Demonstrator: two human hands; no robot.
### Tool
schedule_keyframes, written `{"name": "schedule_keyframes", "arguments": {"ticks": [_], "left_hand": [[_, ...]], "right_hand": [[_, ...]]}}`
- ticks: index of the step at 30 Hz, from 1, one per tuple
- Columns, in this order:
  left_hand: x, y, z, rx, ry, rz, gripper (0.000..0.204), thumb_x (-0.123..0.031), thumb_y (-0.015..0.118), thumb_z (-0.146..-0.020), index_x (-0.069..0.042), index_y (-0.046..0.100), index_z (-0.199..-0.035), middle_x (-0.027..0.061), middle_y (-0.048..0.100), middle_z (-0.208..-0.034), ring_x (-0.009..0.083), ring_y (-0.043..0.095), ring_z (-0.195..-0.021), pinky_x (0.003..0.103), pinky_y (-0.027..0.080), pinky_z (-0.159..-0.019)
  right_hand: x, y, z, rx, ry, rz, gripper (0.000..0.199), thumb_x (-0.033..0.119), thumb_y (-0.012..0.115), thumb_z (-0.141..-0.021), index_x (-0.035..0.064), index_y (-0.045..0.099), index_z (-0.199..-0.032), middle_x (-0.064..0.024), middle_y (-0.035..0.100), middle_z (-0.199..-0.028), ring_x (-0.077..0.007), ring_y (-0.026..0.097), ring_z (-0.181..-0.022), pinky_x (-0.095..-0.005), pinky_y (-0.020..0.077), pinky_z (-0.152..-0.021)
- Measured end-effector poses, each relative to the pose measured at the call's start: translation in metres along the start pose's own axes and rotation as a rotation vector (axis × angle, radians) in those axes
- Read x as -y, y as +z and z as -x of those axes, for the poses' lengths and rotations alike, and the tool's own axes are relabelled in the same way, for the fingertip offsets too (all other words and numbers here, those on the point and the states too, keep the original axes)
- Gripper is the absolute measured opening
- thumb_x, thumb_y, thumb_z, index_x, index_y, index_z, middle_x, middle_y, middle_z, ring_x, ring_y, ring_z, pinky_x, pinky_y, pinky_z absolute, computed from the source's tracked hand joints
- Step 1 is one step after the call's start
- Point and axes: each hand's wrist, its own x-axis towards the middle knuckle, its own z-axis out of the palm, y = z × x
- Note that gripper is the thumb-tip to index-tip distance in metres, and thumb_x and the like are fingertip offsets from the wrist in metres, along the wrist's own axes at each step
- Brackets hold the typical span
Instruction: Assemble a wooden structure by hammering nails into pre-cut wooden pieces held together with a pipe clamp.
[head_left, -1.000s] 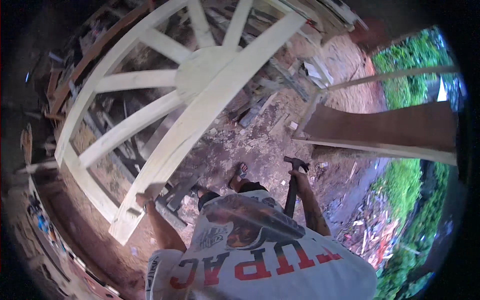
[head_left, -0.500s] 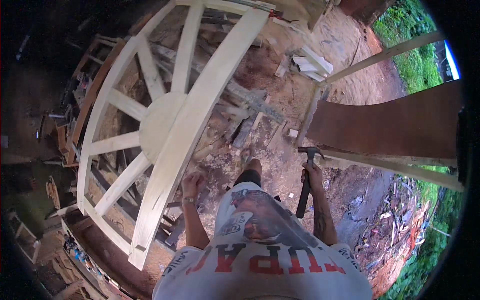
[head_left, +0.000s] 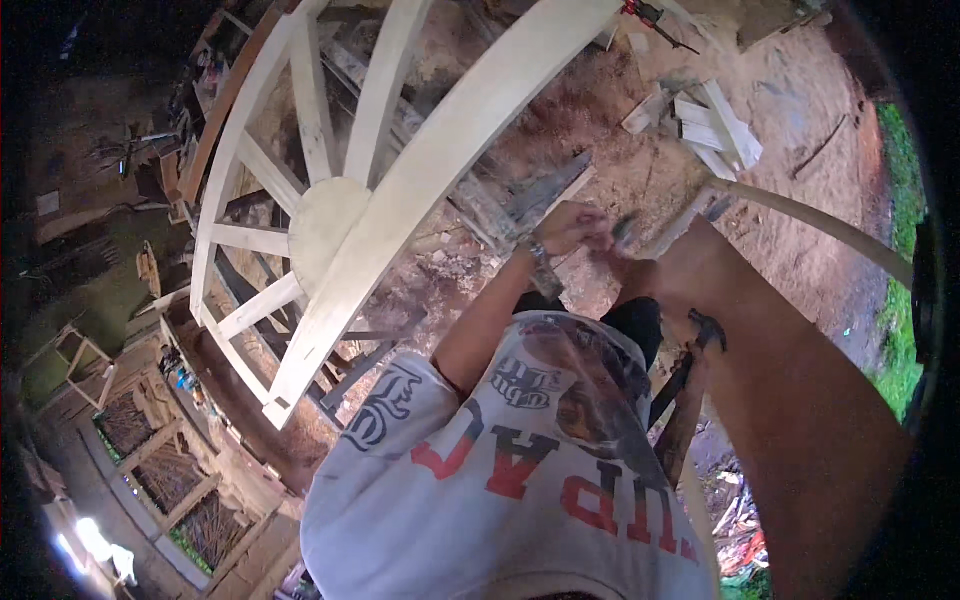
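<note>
At chest height over the dirt floor (head_left: 800,130), two bare hands are recorded together: the left hand (head_left: 572,228), a band on its wrist, and the right hand (head_left: 640,255), largely covered by its own forearm. The left fingers (head_left: 596,222) are curled inward and the right fingers are hidden, so how far either hand is closed cannot be told. A small grey item (head_left: 625,230) is glimpsed between the hands; its kind cannot be made out. A hammer (head_left: 700,345) is listed just beneath the right forearm, head up, handle slanting down beside the printed white shirt (head_left: 520,480); what holds it there is not shown. To the left, a large pale wooden frame (head_left: 330,215) with spokes and a round hub is noted, with pale timber offcuts (head_left: 715,120) well apart at upper right. Risks, as judged: the hammer could slip free if it is only lodged, and the small item could be dropped and lost in the rubble (head_left: 450,270) if the pinch loosens. Feet are hidden, and the shed area (head_left: 150,440) at lower left is too dim to itemise.
</note>
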Motion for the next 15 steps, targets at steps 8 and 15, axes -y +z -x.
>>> {"name": "schedule_keyframes", "arguments": {"ticks": [8, 15], "left_hand": [[-0.026, 0.07, -0.195, -0.187, -0.107, -0.114, 0.027, -0.027, 0.061, -0.093, -0.001, 0.063, -0.097, 0.0062, 0.068, -0.087, 0.015, 0.065, -0.075, 0.031, 0.054, -0.074], [-0.052, 0.111, -0.285, -0.216, -0.141, 0.039, 0.02, -0.018, 0.059, -0.094, 0.001, 0.062, -0.098, 0.0096, 0.068, -0.084, 0.0162, 0.067, -0.076, 0.029, 0.057, -0.07]], "right_hand": [[0.209, 0.002, -0.196, 0.111, -0.079, 0.178, 0.018, 0.02, 0.065, -0.087, 0.006, 0.06, -0.097, -0.0003, 0.053, -0.062, -0.0116, 0.052, -0.048, -0.0261, 0.0422, -0.042], [0.397, 0.029, -0.25, 0.234, -0.121, 0.107, 0.023, 0.023, 0.065, -0.088, 0.006, 0.058, -0.102, 0.0006, 0.053, -0.062, -0.011, 0.051, -0.049, -0.0259, 0.042, -0.043]]}}
